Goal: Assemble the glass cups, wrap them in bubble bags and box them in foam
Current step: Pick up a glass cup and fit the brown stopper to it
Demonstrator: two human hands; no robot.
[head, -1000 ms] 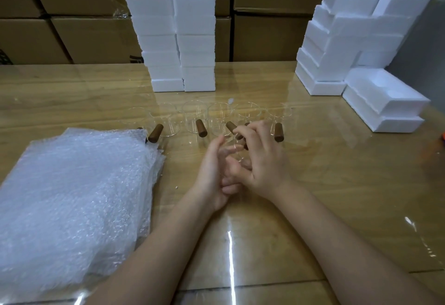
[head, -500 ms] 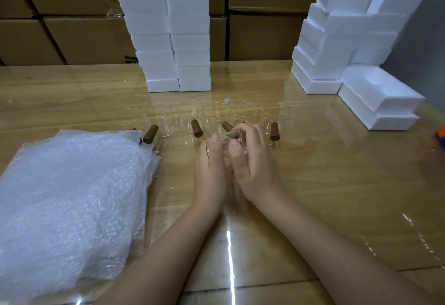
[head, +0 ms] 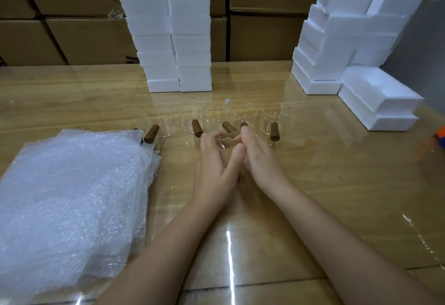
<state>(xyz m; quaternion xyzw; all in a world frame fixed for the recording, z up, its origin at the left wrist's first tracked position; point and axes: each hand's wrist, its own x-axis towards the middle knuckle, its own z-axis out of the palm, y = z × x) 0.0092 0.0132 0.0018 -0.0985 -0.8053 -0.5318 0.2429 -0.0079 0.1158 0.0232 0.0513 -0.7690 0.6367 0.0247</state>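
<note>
Head view: left hand (head: 214, 167) and right hand (head: 261, 160) sit side by side mid-tabletop (head: 337, 184), left thumb against the right hand. Both sets of fingers point forward at a motion-blurred clear piece (head: 226, 141) between them. Can't tell whether either hand's fingers clamp it. Glass cups (head: 190, 117) with brown handles (head: 274, 131) stand in a row just past the fingertips, parallel to the far edge. Bubble bags (head: 72, 196) are stacked at the near-left corner. Foam boxes: two tall stacks (head: 168, 40) at mid far edge, stepped pile (head: 349, 35) at the far-right corner. Cardboard cartons (head: 260, 37) stand behind the far edge.
</note>
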